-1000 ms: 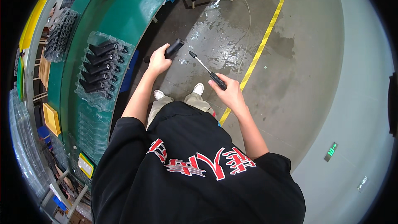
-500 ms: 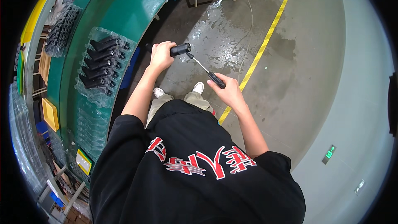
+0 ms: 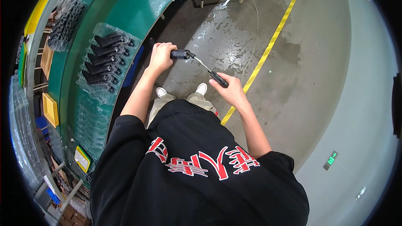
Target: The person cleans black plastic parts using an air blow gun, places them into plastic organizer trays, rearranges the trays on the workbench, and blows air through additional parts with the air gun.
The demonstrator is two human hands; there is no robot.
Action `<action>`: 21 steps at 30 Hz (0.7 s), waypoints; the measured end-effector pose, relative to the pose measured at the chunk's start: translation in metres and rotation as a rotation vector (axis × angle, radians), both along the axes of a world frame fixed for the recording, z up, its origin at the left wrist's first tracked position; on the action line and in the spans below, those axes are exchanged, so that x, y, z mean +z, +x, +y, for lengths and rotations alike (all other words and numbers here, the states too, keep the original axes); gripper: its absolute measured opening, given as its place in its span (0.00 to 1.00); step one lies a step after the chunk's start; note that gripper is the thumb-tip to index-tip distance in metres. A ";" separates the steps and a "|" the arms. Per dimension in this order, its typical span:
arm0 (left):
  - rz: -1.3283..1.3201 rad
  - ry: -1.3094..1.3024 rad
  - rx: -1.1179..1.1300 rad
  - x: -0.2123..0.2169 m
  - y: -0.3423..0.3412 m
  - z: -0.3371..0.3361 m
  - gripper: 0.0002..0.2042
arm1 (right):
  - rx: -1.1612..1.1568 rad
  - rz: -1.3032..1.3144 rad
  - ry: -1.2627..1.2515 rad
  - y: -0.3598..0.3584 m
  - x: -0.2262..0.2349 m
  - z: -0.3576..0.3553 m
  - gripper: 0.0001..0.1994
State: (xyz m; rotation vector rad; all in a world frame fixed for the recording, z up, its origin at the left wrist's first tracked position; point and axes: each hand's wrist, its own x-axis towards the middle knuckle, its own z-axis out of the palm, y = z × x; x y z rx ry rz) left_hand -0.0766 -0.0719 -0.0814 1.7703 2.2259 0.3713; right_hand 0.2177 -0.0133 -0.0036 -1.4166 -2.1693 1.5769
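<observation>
My left hand (image 3: 161,57) is wrapped round a black tubular part (image 3: 180,54) and holds it roughly level over the floor. One end of the part sticks out to the right of my fist; its other end shows dark at the left, mostly hidden by my fingers. My right hand (image 3: 229,89) grips the black handle of a slim tool (image 3: 218,79) with a thin metal shaft. A small black piece at the shaft's tip meets the open right end of the tubular part; whether it is inside cannot be made out.
To the left runs a green bench (image 3: 125,10) bearing a clear plastic tray (image 3: 86,86) of several black angled parts. A second filled tray (image 3: 67,25), a yellow bin (image 3: 50,109) and empty clear trays (image 3: 90,127) lie near. A yellow floor line (image 3: 274,37) passes a wet patch (image 3: 234,58).
The tool's black tip has come from just below the tubular part's right end up against that end. The tubular part has swung slightly, its right end now lower.
</observation>
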 end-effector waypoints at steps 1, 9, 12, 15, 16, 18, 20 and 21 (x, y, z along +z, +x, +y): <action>-0.008 -0.002 -0.004 0.001 0.000 -0.001 0.15 | -0.008 -0.002 0.000 -0.002 -0.001 0.000 0.14; 0.028 0.004 -0.010 0.003 -0.005 -0.009 0.15 | 0.061 -0.029 -0.043 -0.002 0.000 0.003 0.14; 0.012 0.024 -0.010 0.002 -0.006 -0.013 0.15 | 0.048 -0.016 -0.049 -0.005 -0.002 0.005 0.14; 0.032 0.035 -0.020 0.002 -0.009 -0.015 0.15 | 0.084 0.011 -0.100 -0.002 -0.002 0.005 0.14; 0.042 0.041 -0.026 0.001 -0.010 -0.015 0.15 | 0.101 0.024 -0.125 -0.001 -0.002 0.005 0.14; 0.051 0.045 -0.033 0.003 -0.010 -0.014 0.15 | 0.118 0.035 -0.151 0.001 -0.002 0.006 0.14; 0.073 0.098 -0.069 0.006 -0.009 -0.012 0.14 | 0.081 0.057 -0.149 0.001 -0.001 0.006 0.14; 0.083 0.125 -0.088 0.007 -0.008 -0.010 0.14 | 0.062 0.068 -0.147 0.002 0.000 0.007 0.15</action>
